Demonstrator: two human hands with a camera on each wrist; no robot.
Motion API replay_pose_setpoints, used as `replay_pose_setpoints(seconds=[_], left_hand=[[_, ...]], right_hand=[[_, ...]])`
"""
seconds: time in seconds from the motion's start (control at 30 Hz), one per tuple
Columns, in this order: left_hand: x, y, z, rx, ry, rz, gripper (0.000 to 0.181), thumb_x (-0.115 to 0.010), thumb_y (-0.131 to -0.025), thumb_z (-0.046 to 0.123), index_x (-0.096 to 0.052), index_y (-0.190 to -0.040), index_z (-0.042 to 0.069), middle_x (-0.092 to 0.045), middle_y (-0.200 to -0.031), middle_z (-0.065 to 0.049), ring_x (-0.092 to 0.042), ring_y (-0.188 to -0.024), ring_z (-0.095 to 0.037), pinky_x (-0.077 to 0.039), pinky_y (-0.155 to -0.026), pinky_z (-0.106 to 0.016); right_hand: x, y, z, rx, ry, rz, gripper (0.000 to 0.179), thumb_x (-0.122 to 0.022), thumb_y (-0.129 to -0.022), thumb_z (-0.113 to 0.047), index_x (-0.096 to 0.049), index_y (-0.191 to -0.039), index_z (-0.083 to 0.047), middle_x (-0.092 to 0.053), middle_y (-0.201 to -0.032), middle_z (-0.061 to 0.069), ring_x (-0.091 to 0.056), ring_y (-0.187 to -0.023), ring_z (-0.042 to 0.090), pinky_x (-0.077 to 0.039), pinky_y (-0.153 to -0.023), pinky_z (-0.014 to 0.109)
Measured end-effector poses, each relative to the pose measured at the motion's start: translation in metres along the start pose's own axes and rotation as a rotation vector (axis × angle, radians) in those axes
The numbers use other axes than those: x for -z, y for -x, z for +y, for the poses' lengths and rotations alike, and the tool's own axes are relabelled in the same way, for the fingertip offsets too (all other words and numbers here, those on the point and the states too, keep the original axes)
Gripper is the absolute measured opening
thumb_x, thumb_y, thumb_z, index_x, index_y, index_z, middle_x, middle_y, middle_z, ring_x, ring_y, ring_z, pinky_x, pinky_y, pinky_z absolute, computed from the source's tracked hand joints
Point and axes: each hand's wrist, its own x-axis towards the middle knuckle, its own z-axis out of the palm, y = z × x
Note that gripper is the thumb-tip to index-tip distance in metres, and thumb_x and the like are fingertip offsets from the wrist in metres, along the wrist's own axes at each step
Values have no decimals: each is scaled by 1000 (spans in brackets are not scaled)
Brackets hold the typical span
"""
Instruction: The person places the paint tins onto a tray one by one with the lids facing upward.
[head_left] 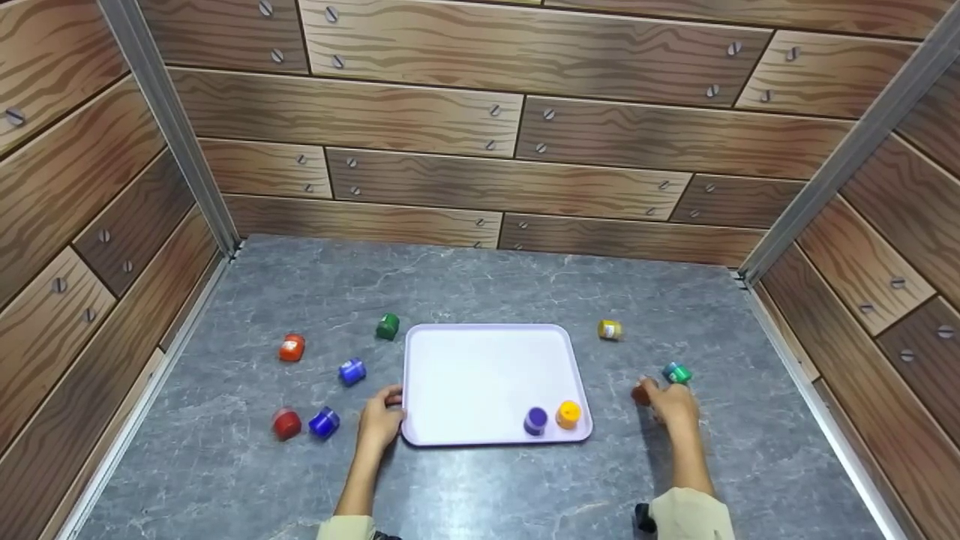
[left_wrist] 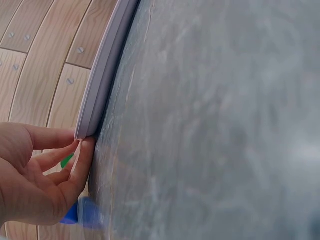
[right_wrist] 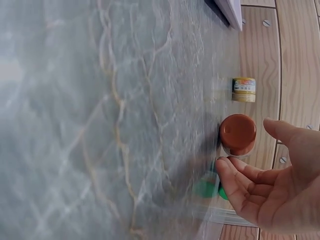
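My left hand point(head_left: 380, 420) is at the left edge of a pale lilac tray point(head_left: 469, 382), thumb and fingers pinching its rim near the front corner. A purple paint jar point(head_left: 535, 421) and a yellow-orange paint jar point(head_left: 568, 415) stand in the tray's front right corner. Right of the tray, my right hand point(head_left: 675, 409) reaches down at a brown paint jar point(right_wrist: 238, 133). Its thumb and fingers are spread, with the jar just beyond the fingertips in the right wrist view. A green paint jar point(head_left: 677, 373) lies tipped close behind that hand.
A yellow jar point(head_left: 610, 330) lies behind the tray's right side. Left of the tray are a dark green jar point(head_left: 388, 327), an orange-red jar point(head_left: 292, 347), a red jar point(head_left: 286, 424) and two blue jars, one nearer the tray point(head_left: 352, 371). Wood-patterned walls point(head_left: 420, 172) enclose the grey marbled surface.
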Motion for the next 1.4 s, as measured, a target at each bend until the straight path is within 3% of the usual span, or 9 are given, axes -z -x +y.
replay_pose_setpoints(seconds=[0.17,0.33,0.53,0.63,0.97,1.23,1.4], left_hand=[[-1,-1,0,-11,-24,12,40,-58,-70,-6,-59,-111,-7,-66,-93,-14,-58,-91,-33,-43,-75,-39],[0,-2,1,-9,-14,12,40,-59,-71,-6,-59,-111,-7,-65,-93,-15,-59,-89,-32,-44,-72,-37],[1,-3,1,-3,10,3,41,-58,-70,-7,-58,-111,-9,-65,-93,-17,-61,-82,-27,-45,-67,-33],[1,-3,1,7,30,-4,41,-57,-71,-8,-58,-111,-9,-64,-94,-17,-61,-80,-26,-46,-63,-30],[0,-1,0,-1,17,-8,40,-57,-71,-7,-58,-111,-9,-65,-93,-17,-60,-76,-24,-46,-59,-29],[0,-1,0,10,31,-15,40,-56,-72,-8,-58,-112,-9,-64,-94,-18,-61,-76,-24,-46,-57,-28],[0,0,0,9,29,-17,40,-56,-72,-8,-58,-112,-9,-64,-94,-17,-60,-74,-22,-46,-58,-27]], right_hand=[[1,-3,-3,4,-2,-10,45,-49,-90,-39,-55,-71,2,-55,-58,8,-52,-53,18,-41,-50,31],[1,-6,-5,-1,1,-11,42,-50,-90,-36,-54,-73,2,-55,-62,9,-54,-58,22,-44,-55,34],[1,-9,-10,4,39,6,51,-50,-89,-34,-56,-92,16,-58,-87,30,-56,-80,40,-45,-71,47],[0,-10,-11,10,43,5,53,-49,-89,-34,-55,-98,19,-56,-95,34,-55,-85,43,-44,-74,50],[-4,-12,-11,4,34,25,49,-53,-89,-30,-56,-93,18,-57,-90,33,-55,-84,42,-44,-73,50],[0,-10,-12,-15,-18,-1,37,-57,-86,-28,-57,-80,9,-53,-66,11,-49,-64,26,-45,-60,38],[0,-10,-11,-4,-33,-6,37,-58,-86,-28,-59,-77,8,-57,-62,10,-53,-60,23,-44,-56,34]])
